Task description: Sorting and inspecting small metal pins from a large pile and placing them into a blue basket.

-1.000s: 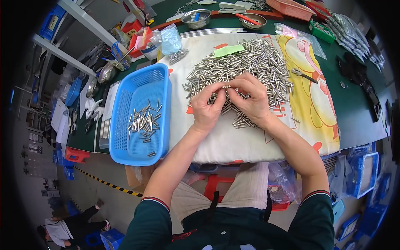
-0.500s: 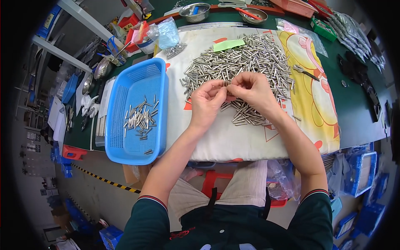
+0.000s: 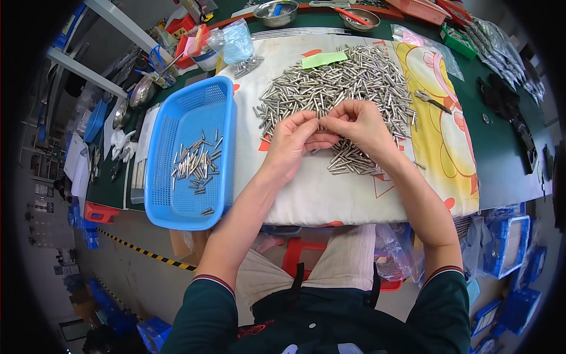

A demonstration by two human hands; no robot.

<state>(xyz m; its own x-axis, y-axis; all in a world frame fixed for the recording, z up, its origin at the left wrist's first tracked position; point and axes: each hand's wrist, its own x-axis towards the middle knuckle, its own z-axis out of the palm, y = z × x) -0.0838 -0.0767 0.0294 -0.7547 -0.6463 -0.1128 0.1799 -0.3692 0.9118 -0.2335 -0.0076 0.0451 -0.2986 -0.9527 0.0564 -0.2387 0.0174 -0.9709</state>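
Steel pins (image 3: 330, 82) are lying in a large loose heap on the pale printed cloth (image 3: 330, 200) that is covering the green bench. Both hands are working at the near edge of that heap. Left hand (image 3: 295, 141) and right hand (image 3: 359, 124) are meeting fingertip to fingertip, each pinched narrow; something slim seems to be held between them, most likely one pin, but the fingers are hiding it and I cannot tell for certain.

Blue mesh basket (image 3: 191, 153) is sitting just beside the cloth on the person's left. A small scatter of sorted pins (image 3: 194, 165) is lying on its floor, covering only a minor part of it.

Judgement on progress: early stage. The share in the basket is looking small against the heap on the cloth, so most of the pins are remaining to be handled.

Also in view: a green slip (image 3: 324, 59) lying on the far side of the heap, metal bowls (image 3: 277, 12) standing at the far bench edge.
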